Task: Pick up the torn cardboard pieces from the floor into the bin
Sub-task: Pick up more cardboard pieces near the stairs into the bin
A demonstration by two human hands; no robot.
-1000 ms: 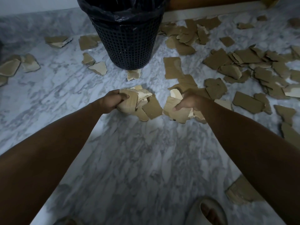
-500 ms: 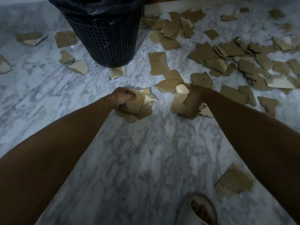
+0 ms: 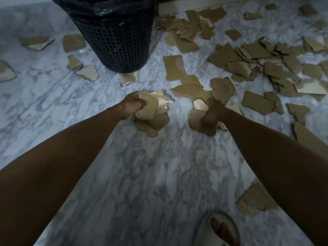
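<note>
Two hands: gripping torn cardboard
Left hand (image 3: 131, 105): clutching a cardboard bundle (image 3: 150, 110)
Right hand (image 3: 213, 112): grasping a cardboard wad (image 3: 198, 119)
Bin (image 3: 115, 36): standing just beyond, scraps (image 3: 257, 55) lying around

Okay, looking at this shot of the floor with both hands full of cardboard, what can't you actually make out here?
Head view only:
- Inside of the black mesh bin: its rim is cut off by the top edge, so its contents are unseen.
- Right hand: the fingers are hidden under its torn brown cardboard pieces.
- Left hand: its bundle of torn cardboard overlaps, so no piece count.
- White sandal: cut off by the bottom edge.
</note>
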